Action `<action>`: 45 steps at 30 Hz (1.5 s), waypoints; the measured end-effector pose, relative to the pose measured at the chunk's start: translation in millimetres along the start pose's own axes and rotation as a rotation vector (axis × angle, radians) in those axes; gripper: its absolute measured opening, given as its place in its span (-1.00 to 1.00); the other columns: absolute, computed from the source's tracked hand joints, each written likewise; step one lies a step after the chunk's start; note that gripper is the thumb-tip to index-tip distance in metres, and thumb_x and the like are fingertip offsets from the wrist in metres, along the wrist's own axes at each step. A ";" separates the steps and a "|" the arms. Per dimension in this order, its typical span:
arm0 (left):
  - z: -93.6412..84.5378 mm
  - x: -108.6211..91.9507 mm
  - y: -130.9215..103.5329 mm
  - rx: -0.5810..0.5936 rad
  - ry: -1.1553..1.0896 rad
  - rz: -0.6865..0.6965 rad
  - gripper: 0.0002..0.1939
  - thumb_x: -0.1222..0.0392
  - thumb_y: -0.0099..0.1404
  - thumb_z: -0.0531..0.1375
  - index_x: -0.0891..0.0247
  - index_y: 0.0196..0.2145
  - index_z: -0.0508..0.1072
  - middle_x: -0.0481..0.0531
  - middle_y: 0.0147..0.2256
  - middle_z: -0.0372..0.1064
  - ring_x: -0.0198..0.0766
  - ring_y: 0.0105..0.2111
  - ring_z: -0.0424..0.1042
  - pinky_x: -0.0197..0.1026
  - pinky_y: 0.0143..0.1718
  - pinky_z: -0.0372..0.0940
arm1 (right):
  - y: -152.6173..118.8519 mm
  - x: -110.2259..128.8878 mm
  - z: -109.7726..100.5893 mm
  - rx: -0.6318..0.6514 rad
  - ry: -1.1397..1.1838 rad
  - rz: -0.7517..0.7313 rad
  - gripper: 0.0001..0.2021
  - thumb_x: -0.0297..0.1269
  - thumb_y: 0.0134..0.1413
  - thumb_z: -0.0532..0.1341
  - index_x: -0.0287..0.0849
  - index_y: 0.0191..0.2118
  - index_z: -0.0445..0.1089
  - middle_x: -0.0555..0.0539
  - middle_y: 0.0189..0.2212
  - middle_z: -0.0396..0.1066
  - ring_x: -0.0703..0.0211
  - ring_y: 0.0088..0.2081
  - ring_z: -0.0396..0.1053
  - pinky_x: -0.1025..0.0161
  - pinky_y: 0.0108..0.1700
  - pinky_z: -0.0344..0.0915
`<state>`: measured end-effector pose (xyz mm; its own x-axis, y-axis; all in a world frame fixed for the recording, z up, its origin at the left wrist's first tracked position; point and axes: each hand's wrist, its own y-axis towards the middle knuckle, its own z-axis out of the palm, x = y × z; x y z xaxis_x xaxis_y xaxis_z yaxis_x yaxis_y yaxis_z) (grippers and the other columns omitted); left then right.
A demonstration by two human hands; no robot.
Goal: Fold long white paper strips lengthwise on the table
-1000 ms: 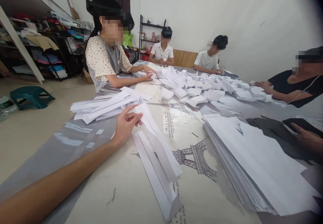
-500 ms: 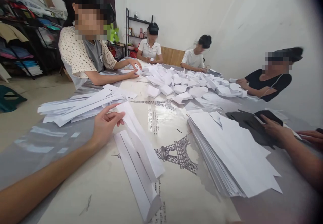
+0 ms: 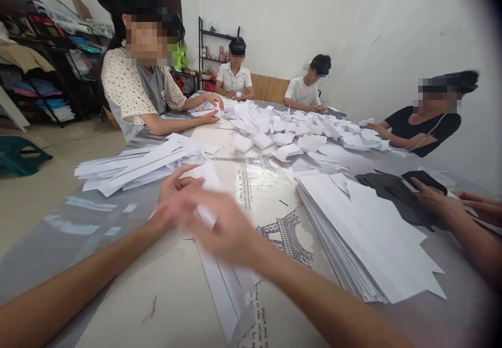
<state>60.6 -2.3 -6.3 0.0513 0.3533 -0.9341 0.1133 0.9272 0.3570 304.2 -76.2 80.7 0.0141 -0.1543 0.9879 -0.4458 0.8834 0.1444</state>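
Observation:
A long, partly folded sheet of white paper (image 3: 217,290) lies lengthwise in front of me, its fold lines showing. At its far end, my left hand (image 3: 172,188) pinches the edge between thumb and finger, partly covered by my other hand. Crossing over the paper, my right hand (image 3: 225,228) is smeared by motion, its fingertips close to my left hand. Whether those right fingers hold anything cannot be made out. Just beyond my left hand rests a loose heap of folded white paper strips (image 3: 137,165). To the right sits a thick stack of white paper sheets (image 3: 361,233) with pointed edges.
Folded white paper pieces (image 3: 284,139) are heaped mid-table. A co-worker (image 3: 143,87) handles paper at left; others sit around the far side. Another person's hand (image 3: 435,201) is at right beside dark flat pieces (image 3: 386,196). The tabletop cover (image 3: 129,296) bears tower prints.
My right hand has come in from the lower right and now crosses over the folded paper to my left hand. My left hand stays at the paper's far end. The view has shifted slightly.

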 end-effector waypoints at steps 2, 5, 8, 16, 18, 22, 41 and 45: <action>-0.4 0.3 -0.7 0.025 -0.003 0.003 -0.52 0.00 0.22 0.37 0.25 0.04 0.46 -0.08 -0.56 0.44 -0.34 -0.60 0.29 -0.27 -0.47 0.23 | 30.4 -25.7 25.1 -0.155 -0.051 -0.064 -0.68 -0.15 0.25 0.28 0.06 0.10 0.38 -0.05 0.18 0.31 -0.05 0.25 0.18 -0.03 0.22 0.19; 0.1 -1.0 -1.9 0.065 -0.003 -0.010 -0.52 -0.02 0.25 0.35 0.27 0.04 0.45 -0.07 -0.59 0.43 -0.34 -0.63 0.28 -0.26 -0.50 0.23 | 50.5 -60.4 36.8 -0.461 -0.125 0.015 -0.61 -0.12 0.12 0.36 -0.09 0.04 0.40 -0.16 0.00 0.44 0.02 0.05 0.37 0.03 0.10 0.30; 1.3 -2.3 -3.5 0.104 -0.017 -0.028 -0.53 -0.04 0.26 0.33 0.28 0.02 0.45 -0.07 -0.61 0.42 -0.30 -0.63 0.32 -0.26 -0.53 0.24 | 48.6 -83.4 32.0 -0.146 0.142 0.203 -0.63 0.01 0.16 0.31 -0.19 -0.10 0.49 -0.17 -0.16 0.52 0.06 -0.18 0.48 0.10 -0.10 0.39; 1.4 5.0 -4.5 0.077 -0.031 0.010 -0.62 0.03 0.29 0.31 0.24 -0.01 0.45 -0.09 -0.52 0.40 -0.35 -0.56 0.32 -0.29 -0.48 0.24 | 40.8 -86.7 37.7 -0.080 0.368 0.306 -0.62 0.05 0.06 0.39 -0.20 -0.20 0.56 -0.14 -0.29 0.54 0.09 -0.31 0.49 0.19 -0.29 0.39; 1.7 6.1 -4.2 0.066 -0.049 0.020 -0.64 0.04 0.27 0.33 0.22 -0.03 0.47 -0.08 -0.47 0.41 -0.34 -0.53 0.37 -0.28 -0.45 0.27 | 40.7 -84.0 41.4 -0.081 0.357 0.339 -0.64 0.04 0.08 0.38 -0.20 -0.22 0.57 -0.14 -0.29 0.53 0.12 -0.31 0.47 0.23 -0.30 0.38; 2.0 7.1 -4.2 0.064 -0.061 0.031 -0.66 0.05 0.26 0.34 0.21 -0.06 0.48 -0.07 -0.43 0.42 -0.32 -0.51 0.40 -0.26 -0.43 0.31 | 40.2 -82.0 44.5 -0.080 0.315 0.370 -0.65 0.05 0.15 0.32 -0.17 -0.20 0.58 -0.16 -0.18 0.54 0.16 -0.32 0.45 0.28 -0.35 0.36; 0.8 8.0 -5.7 0.025 -0.010 0.032 -0.70 0.00 0.32 0.30 0.28 -0.14 0.52 -0.02 -0.56 0.48 -0.31 -0.60 0.36 -0.25 -0.51 0.23 | 37.9 -76.8 47.4 -0.123 0.060 0.344 -0.62 0.09 0.15 0.27 -0.18 -0.35 0.56 -0.06 -0.46 0.49 0.17 -0.42 0.37 0.23 -0.36 0.28; 0.8 7.3 -5.8 0.025 -0.005 0.029 -0.73 0.02 0.33 0.29 0.28 -0.14 0.52 -0.03 -0.56 0.47 -0.32 -0.59 0.35 -0.25 -0.50 0.24 | 38.7 -76.6 47.5 -0.138 0.050 0.347 -0.65 0.05 0.14 0.29 -0.18 -0.35 0.57 -0.07 -0.46 0.50 0.17 -0.42 0.38 0.22 -0.32 0.28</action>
<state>61.1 -5.2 -15.2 0.0596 0.3789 -0.9235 0.1363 0.9134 0.3836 243.3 -51.2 7.9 -0.0711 0.1840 0.9803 -0.3066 0.9312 -0.1970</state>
